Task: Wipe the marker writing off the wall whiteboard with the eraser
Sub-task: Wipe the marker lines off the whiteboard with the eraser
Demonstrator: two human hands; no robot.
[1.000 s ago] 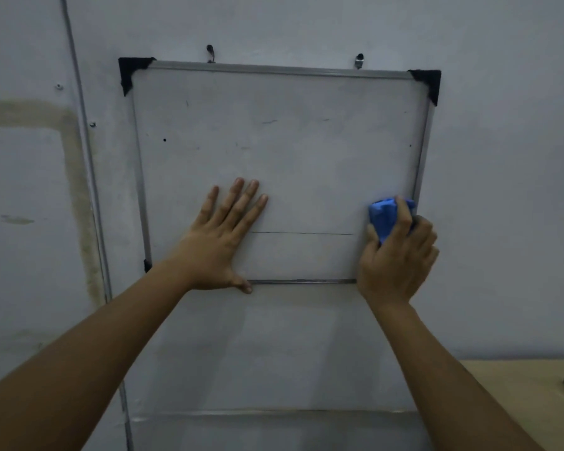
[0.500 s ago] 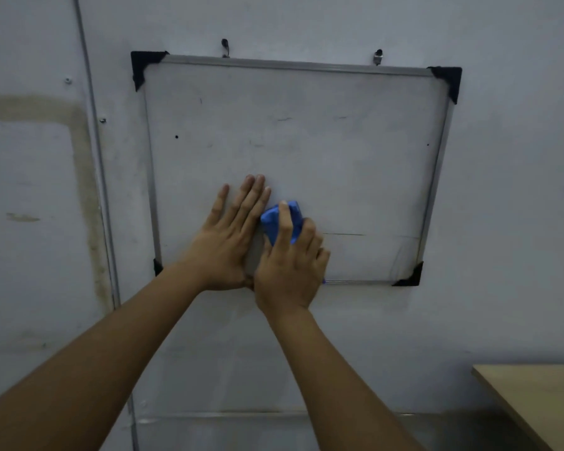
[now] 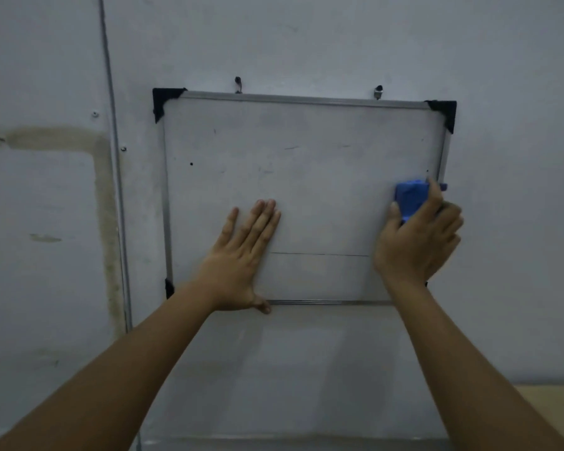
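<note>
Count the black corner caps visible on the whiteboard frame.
3 black corner caps: one at the top left, one at the top right, one at the bottom left. A fourth, at the bottom right, is likely almost entirely hidden behind the right hand.

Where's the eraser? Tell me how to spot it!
Find the whiteboard hanging on the grey wall, with its silver frame and black corners. Go to its right edge, about halfway down, where the right hand is. The eraser is the bright blue lump gripped in that hand, the only colourful thing there.
</note>
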